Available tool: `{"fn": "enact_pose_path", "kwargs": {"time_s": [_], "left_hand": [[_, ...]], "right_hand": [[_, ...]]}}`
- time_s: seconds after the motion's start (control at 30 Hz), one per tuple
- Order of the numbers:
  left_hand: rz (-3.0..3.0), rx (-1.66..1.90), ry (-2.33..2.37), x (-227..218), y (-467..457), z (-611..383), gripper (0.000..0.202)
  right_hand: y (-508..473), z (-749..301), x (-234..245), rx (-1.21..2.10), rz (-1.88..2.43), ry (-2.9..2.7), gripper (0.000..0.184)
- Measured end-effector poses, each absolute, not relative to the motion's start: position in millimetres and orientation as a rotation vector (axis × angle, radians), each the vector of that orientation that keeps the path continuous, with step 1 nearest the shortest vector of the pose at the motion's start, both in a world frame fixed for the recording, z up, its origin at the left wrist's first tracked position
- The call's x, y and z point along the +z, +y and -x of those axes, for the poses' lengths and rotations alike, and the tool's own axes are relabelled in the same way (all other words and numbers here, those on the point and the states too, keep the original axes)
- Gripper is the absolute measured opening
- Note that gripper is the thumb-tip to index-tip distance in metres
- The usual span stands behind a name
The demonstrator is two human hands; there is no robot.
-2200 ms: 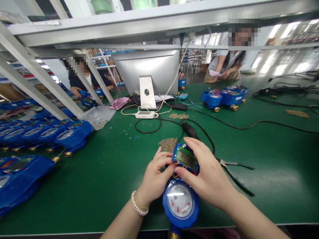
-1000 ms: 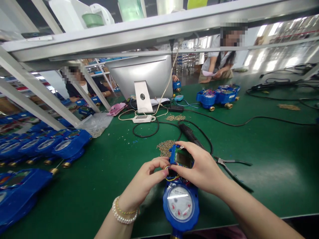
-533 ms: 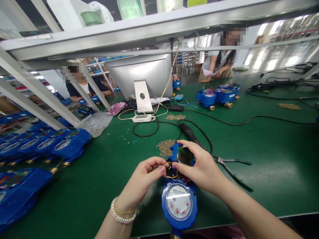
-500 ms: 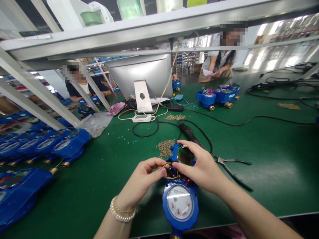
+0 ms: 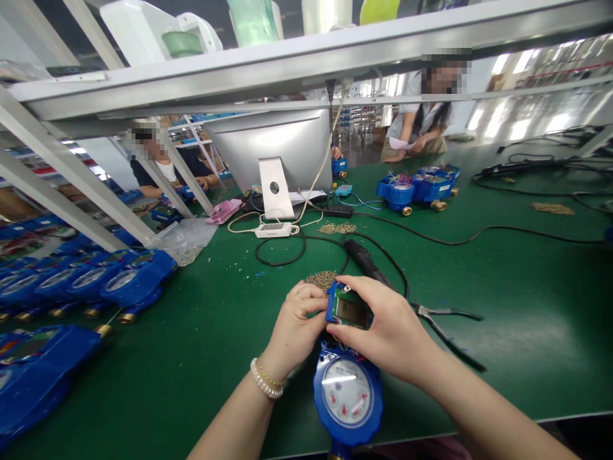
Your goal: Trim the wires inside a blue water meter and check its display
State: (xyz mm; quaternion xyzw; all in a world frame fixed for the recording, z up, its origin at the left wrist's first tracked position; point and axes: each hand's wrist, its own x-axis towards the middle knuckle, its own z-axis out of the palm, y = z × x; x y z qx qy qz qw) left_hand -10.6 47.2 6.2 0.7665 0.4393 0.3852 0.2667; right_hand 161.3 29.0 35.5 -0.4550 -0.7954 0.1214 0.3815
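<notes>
A blue water meter (image 5: 323, 396) with a round white dial (image 5: 347, 391) lies in front of me, dial up. At its far end, my right hand (image 5: 387, 319) grips a circuit board with a small display (image 5: 353, 313) between thumb and fingers. The display sits tilted toward me, and a few wires show below it. My left hand (image 5: 297, 326) is closed against the left side of the board and its blue housing (image 5: 330, 301). The left fingertips are hidden, so what they pinch cannot be seen. Just beyond the fingers is a pile of small screws (image 5: 322, 280).
A black electric screwdriver (image 5: 366, 260) and pliers (image 5: 450, 329) lie right of the meter. Rows of blue meters (image 5: 112, 281) stand at left, others (image 5: 431, 185) at back right. A monitor (image 5: 275, 147) stands under the shelf (image 5: 306, 61). Two people sit across the table.
My left hand has moved from the yellow wires to the side of the display board, its fingers now tucked in. My right hand has brought the board lower and tilted its display toward me.
</notes>
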Motion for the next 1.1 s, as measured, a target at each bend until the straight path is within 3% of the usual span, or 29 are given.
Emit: {"fn": "enact_pose_path", "kwargs": {"time_s": [0.3,0.43,0.63,0.9,1.1], "left_hand": [[-2.112,1.407,1.287,-13.9,42.8,4.9,0.017],[-2.053,1.366,1.290,-11.5,41.5,3.8,0.018],[-1.916,0.928,1.153,15.3,40.4,33.0,0.017],[-1.956,0.821,0.998,36.1,34.6,40.3,0.083],[-1.870,0.896,1.051,25.4,36.7,33.5,0.064]], "right_hand": [[26.1,-158.2,32.9,0.167,1.136,-2.131,0.048],[27.3,-158.7,35.0,0.195,1.129,-2.167,0.049],[30.0,-164.5,38.0,0.247,1.123,-2.275,0.071],[31.4,-161.1,48.4,0.338,0.995,-2.325,0.095],[27.5,-170.9,55.5,0.485,0.921,-2.322,0.108]]}}
